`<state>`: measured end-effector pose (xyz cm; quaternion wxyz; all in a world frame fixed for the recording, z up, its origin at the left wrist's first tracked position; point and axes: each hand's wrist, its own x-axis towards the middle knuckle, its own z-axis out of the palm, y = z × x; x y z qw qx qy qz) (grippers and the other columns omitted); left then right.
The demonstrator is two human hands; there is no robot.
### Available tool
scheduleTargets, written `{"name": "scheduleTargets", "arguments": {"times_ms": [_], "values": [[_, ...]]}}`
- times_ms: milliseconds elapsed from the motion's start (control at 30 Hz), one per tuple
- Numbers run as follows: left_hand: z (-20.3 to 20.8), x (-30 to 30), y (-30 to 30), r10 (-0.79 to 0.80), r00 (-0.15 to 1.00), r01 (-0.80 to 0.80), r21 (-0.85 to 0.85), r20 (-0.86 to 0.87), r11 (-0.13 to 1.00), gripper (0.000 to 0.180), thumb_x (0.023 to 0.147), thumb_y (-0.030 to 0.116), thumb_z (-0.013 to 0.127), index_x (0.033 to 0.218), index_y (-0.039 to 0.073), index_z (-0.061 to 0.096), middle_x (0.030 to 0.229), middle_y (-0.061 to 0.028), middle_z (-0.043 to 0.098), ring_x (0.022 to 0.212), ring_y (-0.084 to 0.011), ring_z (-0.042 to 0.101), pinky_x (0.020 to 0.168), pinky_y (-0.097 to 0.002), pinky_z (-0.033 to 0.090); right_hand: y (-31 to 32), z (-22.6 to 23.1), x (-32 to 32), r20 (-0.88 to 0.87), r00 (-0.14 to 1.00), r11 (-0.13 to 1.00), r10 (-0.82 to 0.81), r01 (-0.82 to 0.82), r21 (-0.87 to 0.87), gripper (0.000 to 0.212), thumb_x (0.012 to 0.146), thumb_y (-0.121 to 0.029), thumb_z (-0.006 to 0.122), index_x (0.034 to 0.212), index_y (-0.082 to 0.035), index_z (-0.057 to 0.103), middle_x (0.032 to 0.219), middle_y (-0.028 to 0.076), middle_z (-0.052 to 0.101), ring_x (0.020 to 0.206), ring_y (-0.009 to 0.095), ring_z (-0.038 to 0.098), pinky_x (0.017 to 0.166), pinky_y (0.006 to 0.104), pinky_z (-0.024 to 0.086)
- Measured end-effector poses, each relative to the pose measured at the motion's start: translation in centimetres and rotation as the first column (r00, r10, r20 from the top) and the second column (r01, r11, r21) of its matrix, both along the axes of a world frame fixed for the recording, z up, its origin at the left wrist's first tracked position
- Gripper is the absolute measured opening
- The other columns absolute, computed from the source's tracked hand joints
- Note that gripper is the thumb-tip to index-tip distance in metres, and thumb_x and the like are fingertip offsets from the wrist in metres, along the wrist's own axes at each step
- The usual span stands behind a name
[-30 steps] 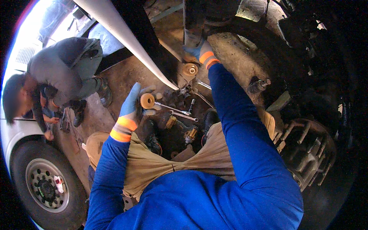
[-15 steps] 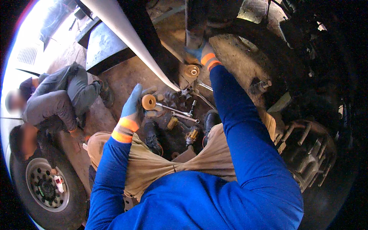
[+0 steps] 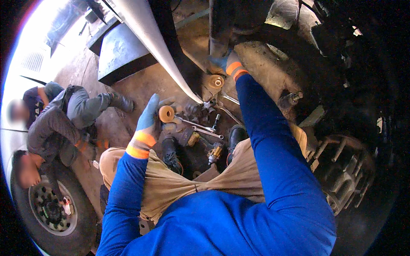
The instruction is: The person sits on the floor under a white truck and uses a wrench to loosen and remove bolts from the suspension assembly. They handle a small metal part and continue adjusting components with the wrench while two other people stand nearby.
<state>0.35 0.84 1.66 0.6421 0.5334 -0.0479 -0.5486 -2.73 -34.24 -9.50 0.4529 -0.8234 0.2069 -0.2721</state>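
My left hand (image 3: 147,117), in a blue-grey glove with an orange cuff, holds a tan ring-shaped bushing (image 3: 166,114) against its palm. Below it on the ground lie a ratchet (image 3: 197,124) and a combination wrench (image 3: 209,133). My right hand (image 3: 228,62), gloved alike, reaches forward to the lower end of a dark upright cylinder (image 3: 219,36). Its fingers look curled there, but they are partly hidden and blurred. Just under that hand, a second tan bushing (image 3: 216,81) sits with a pale centre.
A long white tube (image 3: 158,49) slants down between my arms. A yellow-brown power tool (image 3: 215,153) lies between my boots. At right are a studded hub (image 3: 341,170) and dark vehicle parts. Two people (image 3: 64,115) crouch at left beside a wheel (image 3: 60,211).
Both of my hands stay nearly where they were, the left still with the bushing. The people at left have shifted their posture, one head moving down toward the wheel. The view has tilted slightly.
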Motion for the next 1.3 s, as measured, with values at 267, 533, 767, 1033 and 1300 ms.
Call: {"name": "scheduleTargets", "arguments": {"times_ms": [267, 533, 767, 1033, 1300], "values": [[-1.6, 1.3, 0.6, 0.183, 0.983, -0.181, -0.101, 0.01, 0.978, 0.047, 0.091, 0.04, 0.044, 0.114, 0.001, 0.056, 0.101, -0.0128, 0.062, 0.087, -0.024, 0.061, 0.075, -0.0344, 0.051, 2.4, 2.8, -2.3, -0.302, 0.945, 0.987, -0.123, 0.083, -0.139, 0.081, 0.059, -0.061, 0.071, 0.11, 0.0, 0.055, 0.108, 0.016, 0.06, 0.096, 0.029, 0.058, 0.084, 0.0362, 0.045], [0.3, 2.4, 0.9, 0.354, 0.933, -0.338, -0.175, 0.07, 0.925, 0.033, 0.084, 0.019, 0.056, 0.109, -0.001, 0.059, 0.098, -0.0109, 0.062, 0.087, -0.0219, 0.061, 0.079, -0.0313, 0.049, 4.6, 5.0, -6.1, -0.601, 0.78, 0.949, -0.174, -0.032, -0.315, 0.06, 0.076, -0.057, 0.057, 0.101, -0.002, 0.059, 0.099, 0.022, 0.062, 0.092, 0.041, 0.058, 0.078, 0.0437, 0.047], [0.0, 4.2, 2.2, 0.389, 0.92, -0.37, -0.239, 0.039, 0.898, 0.036, 0.083, 0.024, 0.057, 0.111, 0.001, 0.056, 0.097, -0.0137, 0.062, 0.078, -0.0264, 0.063, 0.065, -0.0329, 0.054, 9.9, 4.5, -7.7, -0.582, 0.812, 0.834, -0.04, -0.294, -0.467, 0.053, 0.078, -0.044, 0.06, 0.115, -0.007, 0.054, 0.104, 0.022, 0.06, 0.096, 0.039, 0.057, 0.081, 0.0432, 0.047], [1.2, 4.1, 2.2, 0.417, 0.909, -0.394, -0.307, 0.009, 0.866, 0.023, 0.082, 0.024, 0.061, 0.094, 0.004, 0.063, 0.084, -0.0066, 0.062, 0.073, -0.0186, 0.062, 0.065, -0.0295, 0.052, 5.2, -0.8, -6.4, -0.4, 0.91, 0.979, 0.113, -0.171, -0.112, 0.03, 0.081, -0.024, 0.053, 0.103, -0.005, 0.062, 0.099, 0.015, 0.064, 0.091, 0.034, 0.06, 0.08, 0.0405, 0.048], [3.5, 3.0, 1.6, 0.315, 0.949, -0.301, -0.284, 0.004, 0.91, 0.035, 0.086, 0.026, 0.053, 0.113, 0.004, 0.055, 0.103, -0.0137, 0.061, 0.085, -0.0276, 0.062, 0.066, -0.0309, 0.051, -1.0, 2.2, -13.8, -0.323, 0.939, 0.798, 0.121, -0.285, -0.531, 0.033, 0.075, -0.014, 0.067, 0.106, -0.005, 0.06, 0.106, 0.011, 0.063, 0.097, 0.021, 0.06, 0.085, 0.0321, 0.047]]}}
